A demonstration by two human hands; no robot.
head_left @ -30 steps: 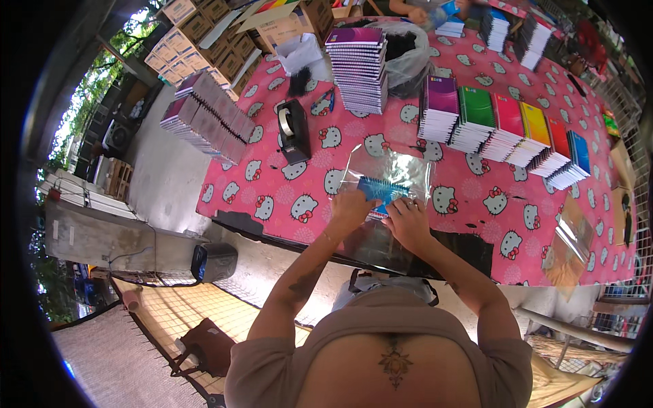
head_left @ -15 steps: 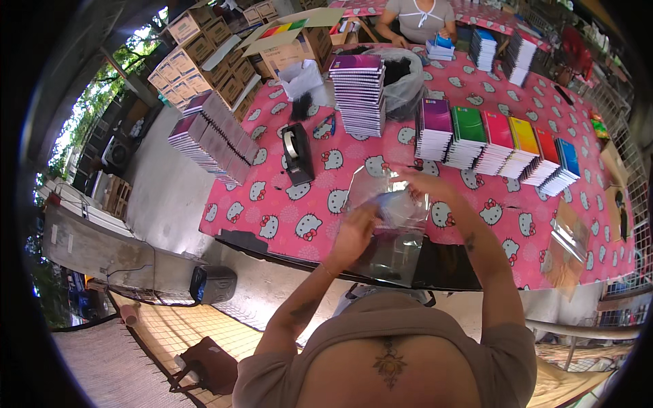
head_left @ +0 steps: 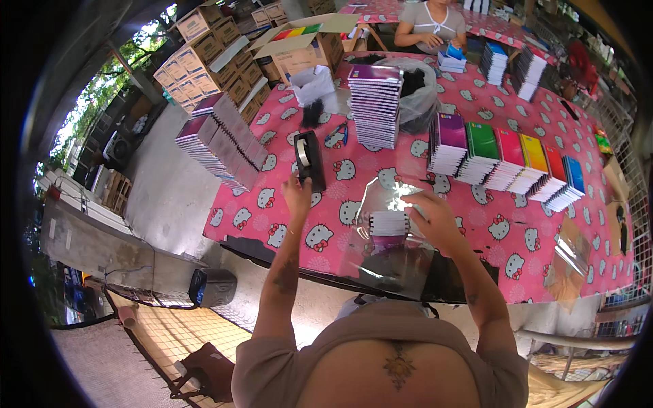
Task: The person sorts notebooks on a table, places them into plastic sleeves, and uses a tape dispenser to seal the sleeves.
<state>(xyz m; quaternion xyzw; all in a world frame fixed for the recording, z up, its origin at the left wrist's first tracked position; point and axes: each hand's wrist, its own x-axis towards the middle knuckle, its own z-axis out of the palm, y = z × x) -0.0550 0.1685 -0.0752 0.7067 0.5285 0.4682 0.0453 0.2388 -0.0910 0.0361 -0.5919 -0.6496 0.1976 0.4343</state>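
Note:
My left hand (head_left: 297, 196) is at the near end of the black tape dispenser (head_left: 310, 162), fingertips beside its edge and slightly apart; no tape shows between them. My right hand (head_left: 433, 216) has its fingers stretched out over the far right part of a clear plastic sheet (head_left: 371, 197), thumb apart. Beside that hand, a small stack of spiral notebooks (head_left: 388, 224) lies on the plastic, showing white page edges and a purple cover toward me. The sheet reaches down over the table's near edge.
A tall purple notebook stack (head_left: 375, 109) stands beyond, and coloured notebook stacks (head_left: 481, 151) line the right. More notebooks (head_left: 221, 146) stand at left. Scissors-like blue tool (head_left: 336, 134) and a clear bag (head_left: 422, 102) lie farther back. A co-worker (head_left: 430, 27) handles blue notebooks across the table.
My left hand has left the plastic-covered notebooks and moved left to the tape dispenser. My right hand remains by the plastic. The notebook stack now shows plainly. The whole view has shifted slightly.

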